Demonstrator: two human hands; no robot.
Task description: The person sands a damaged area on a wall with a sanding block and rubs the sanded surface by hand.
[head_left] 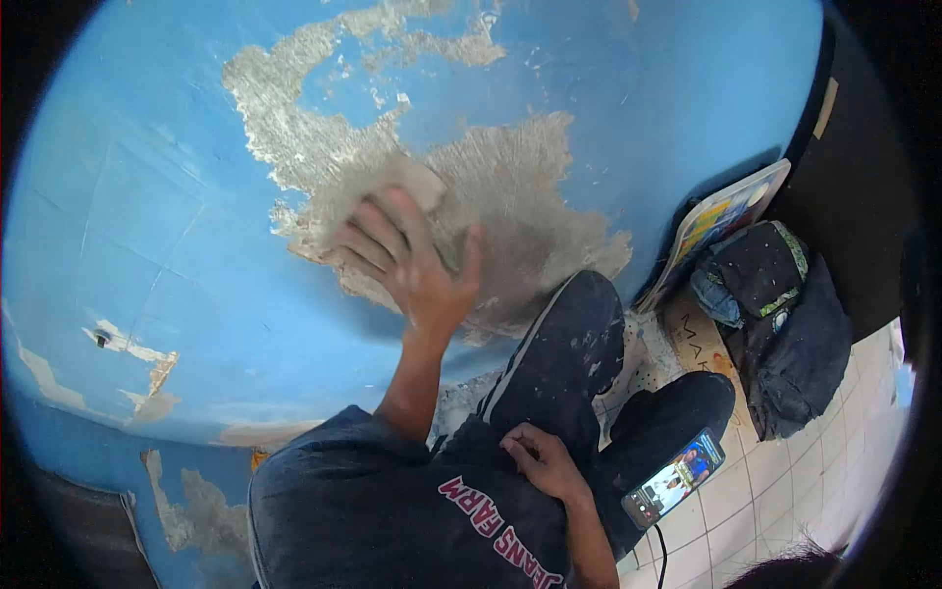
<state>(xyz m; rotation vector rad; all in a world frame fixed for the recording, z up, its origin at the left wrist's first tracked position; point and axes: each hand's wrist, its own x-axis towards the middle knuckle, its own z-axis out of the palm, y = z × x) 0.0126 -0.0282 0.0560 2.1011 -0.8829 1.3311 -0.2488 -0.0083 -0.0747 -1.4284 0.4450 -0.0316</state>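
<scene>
My left hand (417, 260) presses against the blue wall (667, 88), its fingers blurred by motion. Under the fingers is a pale, flat pad (424, 185), its kind hard to make out. It lies on a rough grey patch (520, 162) where the blue paint is gone. The patch has ragged edges and a scraped surface. Loosely curled, my right hand (549, 466) rests on my lap at the hem of the dark shirt, with nothing visible in it. A lit phone (675, 479) lies by my bent leg, a black cable attached.
A dark cloth bag (790, 329) sits on a cardboard box (692, 329) at the right. Behind it a colourful board (721, 221) leans against the wall. White tiles (775, 481) cover the floor. More peeled paint (147, 363) shows at the lower left.
</scene>
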